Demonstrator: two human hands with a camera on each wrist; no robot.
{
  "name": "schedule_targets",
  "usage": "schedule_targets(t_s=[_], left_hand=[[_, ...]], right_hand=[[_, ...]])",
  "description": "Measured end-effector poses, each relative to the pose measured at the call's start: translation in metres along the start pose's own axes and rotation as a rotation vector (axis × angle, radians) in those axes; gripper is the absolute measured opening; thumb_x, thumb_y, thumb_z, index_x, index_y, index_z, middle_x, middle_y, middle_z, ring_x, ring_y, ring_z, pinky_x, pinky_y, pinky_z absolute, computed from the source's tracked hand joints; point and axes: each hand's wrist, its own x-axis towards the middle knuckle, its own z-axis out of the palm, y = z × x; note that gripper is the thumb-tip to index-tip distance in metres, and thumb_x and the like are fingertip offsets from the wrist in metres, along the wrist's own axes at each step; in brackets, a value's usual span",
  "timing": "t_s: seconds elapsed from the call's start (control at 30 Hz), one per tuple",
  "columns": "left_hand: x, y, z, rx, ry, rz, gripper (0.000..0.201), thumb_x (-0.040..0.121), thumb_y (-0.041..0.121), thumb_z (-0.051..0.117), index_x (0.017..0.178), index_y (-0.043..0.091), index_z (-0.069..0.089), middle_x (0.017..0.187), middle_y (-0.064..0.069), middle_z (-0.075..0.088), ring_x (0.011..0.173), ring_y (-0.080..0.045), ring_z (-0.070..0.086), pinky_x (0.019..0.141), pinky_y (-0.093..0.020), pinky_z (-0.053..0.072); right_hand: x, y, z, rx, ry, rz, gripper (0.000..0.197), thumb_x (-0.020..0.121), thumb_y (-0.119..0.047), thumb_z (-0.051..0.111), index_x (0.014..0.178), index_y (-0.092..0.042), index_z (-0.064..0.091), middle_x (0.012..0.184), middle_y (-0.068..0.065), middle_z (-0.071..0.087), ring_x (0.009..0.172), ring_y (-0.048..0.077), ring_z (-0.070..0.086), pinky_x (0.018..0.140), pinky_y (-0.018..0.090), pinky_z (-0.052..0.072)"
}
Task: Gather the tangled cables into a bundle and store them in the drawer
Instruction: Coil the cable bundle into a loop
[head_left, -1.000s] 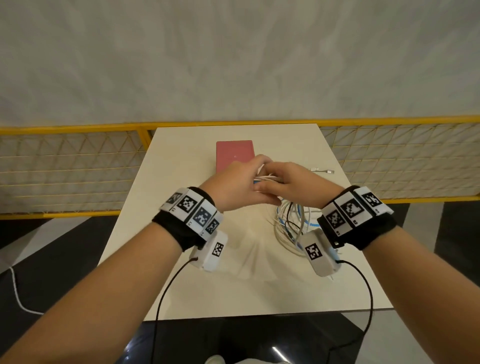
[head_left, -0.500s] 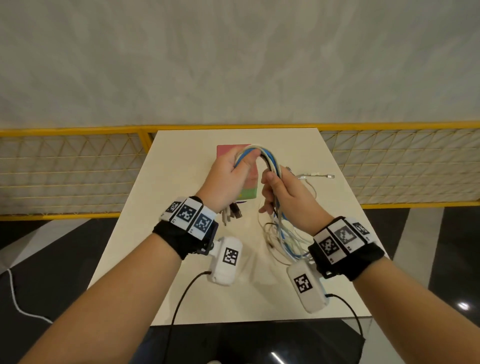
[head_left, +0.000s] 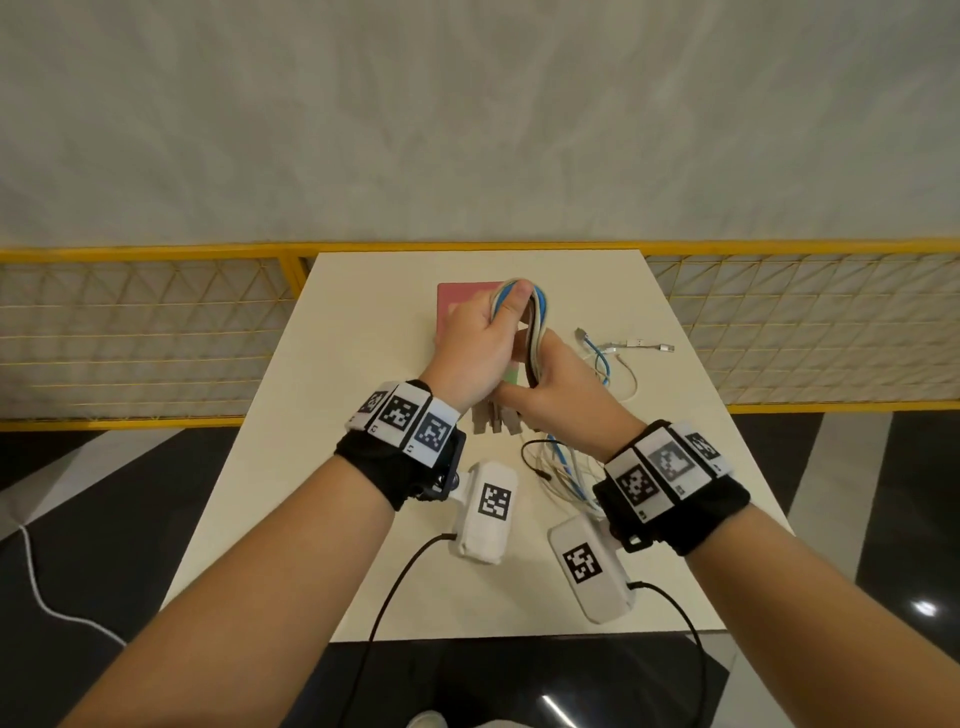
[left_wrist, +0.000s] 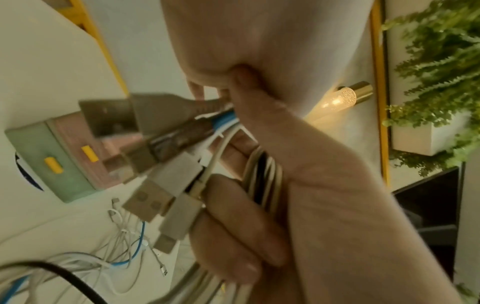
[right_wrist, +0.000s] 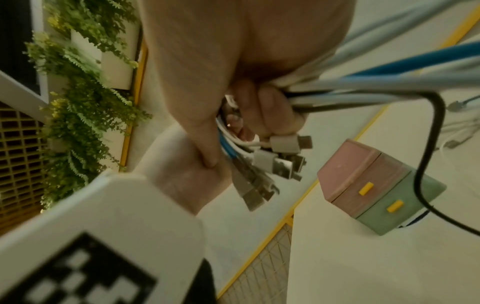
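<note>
Cables (head_left: 537, 332): white, blue and dark leads folded into a loop, held above the table (head_left: 363, 312) by both hands.

Left hand (head_left: 480, 348): fingers curled round the top of the loop, thumb pressed on its crown.

Right hand (head_left: 563, 387): fist closed on the strands just below the left hand's hold.

Plugs (left_wrist: 161, 176): a cluster of USB ends sticking out beneath the left hand's grip.

Slack: loose strands (head_left: 563, 467) trailing from the right fist down onto the table; further ends (head_left: 623, 345) lying to the right of the grip.

Drawers (right_wrist: 376, 185): small pink-over-green unit with yellow pulls, both shut, on the table just beyond the hands.
</note>
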Motion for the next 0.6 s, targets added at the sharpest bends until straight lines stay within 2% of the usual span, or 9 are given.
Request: schedule_targets(t_s=[0.03, 0.1, 0.17, 0.2, 0.3, 0.4, 0.43, 0.5, 0.6], left_hand=[[0.001, -0.001, 0.000, 0.018, 0.017, -0.009, 0.043, 0.094, 0.059, 0.041, 0.095, 0.027, 0.070, 0.102, -0.002, 0.069, 0.102, -0.022, 0.065, 0.095, -0.039, 0.052], [0.000, 0.000, 0.000, 0.009, 0.022, -0.037, 0.040, 0.093, 0.059, 0.042, 0.085, 0.029, 0.067, 0.104, -0.007, 0.071, 0.103, -0.024, 0.067, 0.097, -0.047, 0.050], [-0.001, 0.004, -0.001, -0.046, -0.010, -0.049, 0.043, 0.099, 0.052, 0.043, 0.096, 0.020, 0.073, 0.100, -0.001, 0.072, 0.102, -0.022, 0.068, 0.098, -0.046, 0.050], [-0.001, 0.006, -0.003, -0.096, -0.038, -0.064, 0.044, 0.101, 0.047, 0.043, 0.103, 0.015, 0.073, 0.098, 0.002, 0.072, 0.102, -0.021, 0.068, 0.099, -0.042, 0.051], [-0.003, 0.006, -0.010, -0.212, -0.194, -0.111, 0.047, 0.092, 0.053, 0.055, 0.113, 0.015, 0.072, 0.105, -0.006, 0.073, 0.100, -0.016, 0.067, 0.085, -0.034, 0.051], [-0.005, 0.001, -0.012, -0.132, -0.245, -0.069, 0.036, 0.090, 0.046, 0.063, 0.109, 0.018, 0.075, 0.110, -0.003, 0.073, 0.106, -0.013, 0.066, 0.090, -0.037, 0.054], [-0.006, 0.000, -0.011, -0.111, -0.224, -0.046, 0.030, 0.094, 0.042, 0.059, 0.102, 0.020, 0.076, 0.109, 0.000, 0.074, 0.105, -0.012, 0.067, 0.091, -0.036, 0.055], [-0.006, 0.005, -0.007, -0.069, -0.138, 0.020, 0.030, 0.100, 0.036, 0.053, 0.089, 0.021, 0.076, 0.105, 0.004, 0.075, 0.100, -0.006, 0.068, 0.087, -0.023, 0.054], [0.000, 0.016, -0.004, -0.148, 0.097, 0.084, 0.039, 0.103, 0.030, 0.046, 0.080, 0.005, 0.066, 0.091, 0.004, 0.077, 0.087, -0.006, 0.070, 0.076, -0.014, 0.051]], right_hand=[[0.002, 0.002, 0.002, -0.001, 0.031, -0.003, 0.027, 0.082, 0.006, 0.057, 0.087, -0.020, 0.049, 0.048, -0.006, 0.062, 0.041, 0.003, 0.053, 0.042, 0.013, 0.040], [0.007, 0.010, 0.006, -0.002, 0.086, -0.009, 0.018, 0.082, 0.003, 0.058, 0.093, -0.011, 0.054, 0.057, -0.006, 0.066, 0.050, 0.007, 0.060, 0.049, 0.017, 0.046], [0.012, 0.017, 0.007, -0.016, 0.123, -0.011, 0.020, 0.085, -0.001, 0.058, 0.102, -0.011, 0.055, 0.076, -0.005, 0.067, 0.067, 0.008, 0.065, 0.062, 0.019, 0.049], [0.013, 0.020, 0.005, -0.009, 0.122, -0.004, 0.018, 0.088, -0.001, 0.055, 0.102, -0.011, 0.055, 0.078, -0.004, 0.066, 0.069, 0.009, 0.065, 0.063, 0.021, 0.050], [0.016, 0.015, 0.001, -0.004, 0.067, -0.006, 0.011, 0.093, 0.002, 0.049, 0.100, -0.005, 0.054, 0.076, 0.000, 0.059, 0.063, 0.002, 0.058, 0.057, 0.020, 0.047], [0.017, 0.005, -0.004, -0.013, -0.049, -0.036, 0.015, 0.091, 0.008, 0.048, 0.103, 0.000, 0.052, 0.076, 0.006, 0.058, 0.062, -0.002, 0.058, 0.054, 0.016, 0.046], [0.018, 0.001, -0.005, 0.006, -0.090, -0.044, 0.018, 0.088, 0.010, 0.051, 0.102, -0.002, 0.051, 0.075, 0.003, 0.056, 0.058, -0.005, 0.058, 0.051, 0.013, 0.045], [0.021, -0.001, -0.009, 0.023, -0.142, -0.039, 0.029, 0.081, 0.012, 0.060, 0.097, -0.011, 0.051, 0.076, -0.003, 0.056, 0.059, -0.009, 0.059, 0.053, 0.010, 0.044], [0.025, 0.009, -0.015, -0.074, -0.151, 0.007, 0.037, 0.074, 0.006, 0.072, 0.091, -0.022, 0.054, 0.079, -0.009, 0.060, 0.060, -0.010, 0.058, 0.055, 0.007, 0.043]])
